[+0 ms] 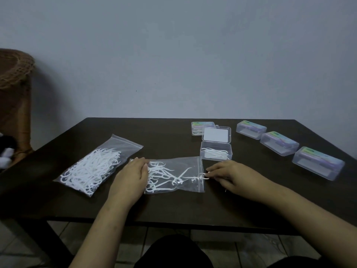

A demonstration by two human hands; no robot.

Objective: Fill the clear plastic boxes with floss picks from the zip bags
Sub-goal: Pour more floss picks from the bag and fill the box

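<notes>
1. Your left hand is lying flat, fingers straight, pressing down the closed end of the near zip bag.
2. Your right hand is pinching one floss pick at the bag's open mouth, fingers curled round it.
3. The near zip bag is lying flat between your hands, holding a thin scatter of picks.
4. A second zip bag, much fuller, is lying to your left, well apart from the boxes.
5. The open box is sitting just beyond your right hand, a few picks lying inside, its lid standing back behind it.
6. A closed box with picks showing inside is sitting behind the lid, touching it or nearly so; you cannot tell which.
7. Three closed boxes are lining up diagonally at your right, their contents unclear.
8. The dark table is carrying everything, its far edge meeting a plain grey wall.
9. A wicker chair is standing at the left edge; pale floor tiles are showing under the table.
</notes>
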